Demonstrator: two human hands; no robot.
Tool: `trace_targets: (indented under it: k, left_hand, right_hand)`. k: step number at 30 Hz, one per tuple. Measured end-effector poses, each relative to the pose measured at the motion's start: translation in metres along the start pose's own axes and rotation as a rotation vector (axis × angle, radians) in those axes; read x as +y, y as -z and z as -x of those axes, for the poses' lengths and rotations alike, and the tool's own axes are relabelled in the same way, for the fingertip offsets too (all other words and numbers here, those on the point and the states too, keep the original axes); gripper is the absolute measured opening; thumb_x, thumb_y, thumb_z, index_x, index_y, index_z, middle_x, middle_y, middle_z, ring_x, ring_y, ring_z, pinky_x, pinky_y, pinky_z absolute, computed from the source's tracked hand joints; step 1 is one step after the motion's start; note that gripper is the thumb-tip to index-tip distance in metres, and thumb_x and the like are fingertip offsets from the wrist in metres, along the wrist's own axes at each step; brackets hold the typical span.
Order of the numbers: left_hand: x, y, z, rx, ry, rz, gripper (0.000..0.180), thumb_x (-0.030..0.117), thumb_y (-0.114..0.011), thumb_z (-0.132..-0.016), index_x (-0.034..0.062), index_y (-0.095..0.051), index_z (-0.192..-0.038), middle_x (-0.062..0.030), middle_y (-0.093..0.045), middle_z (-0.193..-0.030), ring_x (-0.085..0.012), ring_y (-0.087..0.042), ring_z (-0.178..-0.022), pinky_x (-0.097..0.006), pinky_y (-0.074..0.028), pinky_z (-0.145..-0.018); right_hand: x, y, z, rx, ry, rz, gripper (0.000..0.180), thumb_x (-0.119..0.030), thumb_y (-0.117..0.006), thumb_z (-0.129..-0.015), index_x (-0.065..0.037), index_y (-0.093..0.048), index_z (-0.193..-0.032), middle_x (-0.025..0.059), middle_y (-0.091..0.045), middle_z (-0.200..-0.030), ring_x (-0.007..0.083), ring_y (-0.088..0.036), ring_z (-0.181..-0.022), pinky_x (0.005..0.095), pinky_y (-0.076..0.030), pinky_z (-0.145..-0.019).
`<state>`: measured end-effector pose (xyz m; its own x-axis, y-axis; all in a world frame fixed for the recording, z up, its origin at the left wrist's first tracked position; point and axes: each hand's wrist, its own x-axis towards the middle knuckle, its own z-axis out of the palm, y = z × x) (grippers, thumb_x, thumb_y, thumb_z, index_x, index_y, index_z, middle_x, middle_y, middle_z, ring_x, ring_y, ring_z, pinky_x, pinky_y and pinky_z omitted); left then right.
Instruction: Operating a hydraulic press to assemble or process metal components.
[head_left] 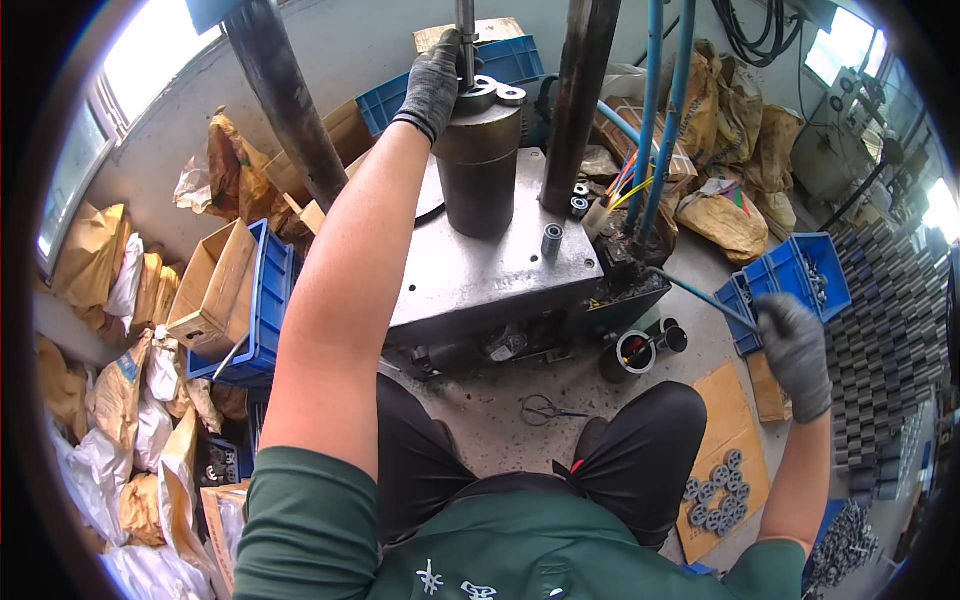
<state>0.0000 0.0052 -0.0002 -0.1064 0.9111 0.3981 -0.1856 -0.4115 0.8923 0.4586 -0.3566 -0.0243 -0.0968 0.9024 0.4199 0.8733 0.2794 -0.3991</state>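
Observation:
My left hand (432, 88), in a grey glove, is raised to the upright metal rod (466, 50) of a press. Its fingers are closed against the rod, partly hidden from me. Under the rod, a metal ring (478, 97) sits on top of a dark steel cylinder (478, 185), with a second ring (511, 94) beside it. The cylinder stands on the steel press table (500, 265). Far to the right, my gloved right hand (795, 352) is closed at the end of a thin blue lever (695, 294); its fingers are slightly blurred.
Dark columns (583, 95) and blue hoses (662, 130) rise around the press table. Blue crates (270, 300) and sacks (120, 400) crowd the left. At right are a blue bin (800, 275), stacked metal parts (885, 350) and rings on cardboard (718, 495). Scissors (548, 410) lie on the floor.

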Motion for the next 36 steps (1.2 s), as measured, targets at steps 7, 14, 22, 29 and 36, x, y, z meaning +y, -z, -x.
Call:
trace_targets:
  k: [7,14,22,29,36]
  left_hand:
    - [0.007,-0.005,0.011,-0.008,-0.071,-0.074,0.053,0.049,-0.073,-0.098,0.0011,-0.069,-0.121,-0.0073,-0.073,-0.095,-0.0146,-0.068,-0.085,-0.030,-0.057,-0.075]
    - [0.005,-0.001,0.008,0.009,-0.128,-0.112,0.047,0.044,-0.072,-0.100,0.0012,-0.067,-0.119,-0.0070,-0.073,-0.094,-0.0156,-0.069,-0.084,-0.030,-0.056,-0.077]
    - [0.000,0.004,0.003,-0.002,-0.050,0.010,0.032,0.035,-0.058,-0.108,0.0053,-0.067,-0.117,-0.0093,-0.075,-0.096,-0.0187,-0.071,-0.087,-0.035,-0.058,-0.084]
    - [-0.004,-0.004,0.006,0.116,-0.188,-0.043,0.028,0.026,-0.061,-0.107,0.0022,-0.067,-0.120,-0.0085,-0.075,-0.097,-0.0171,-0.069,-0.085,-0.032,-0.055,-0.080]
    - [-0.010,-0.046,0.095,0.185,-1.044,-0.687,0.021,0.003,-0.074,-0.085,0.0105,-0.070,-0.105,-0.0106,-0.068,-0.115,-0.0297,-0.065,-0.110,-0.044,-0.051,-0.098]
  right_hand:
    - [0.023,0.014,-0.147,0.560,0.309,0.342,0.013,-0.015,-0.067,-0.099,-0.002,-0.069,-0.100,0.0192,-0.071,-0.095,0.0386,-0.070,-0.087,0.0425,-0.056,-0.076]
    - [0.035,0.016,-0.200,0.425,-0.010,0.366,0.026,-0.032,-0.066,-0.100,-0.007,-0.072,-0.103,0.0204,-0.072,-0.094,0.0393,-0.070,-0.090,0.0460,-0.055,-0.080]
    - [0.036,0.020,-0.199,0.340,-0.133,0.331,0.027,-0.034,-0.067,-0.099,-0.008,-0.073,-0.105,0.0191,-0.074,-0.097,0.0387,-0.071,-0.091,0.0450,-0.055,-0.082]
    - [0.042,0.021,-0.204,0.325,-0.159,0.396,0.030,-0.036,-0.061,-0.099,-0.011,-0.073,-0.109,0.0193,-0.074,-0.102,0.0397,-0.071,-0.097,0.0483,-0.055,-0.087]
    - [0.039,0.021,-0.196,0.326,-0.128,0.446,0.025,-0.028,-0.062,-0.097,-0.007,-0.072,-0.106,0.0209,-0.073,-0.097,0.0396,-0.071,-0.094,0.0474,-0.055,-0.086]
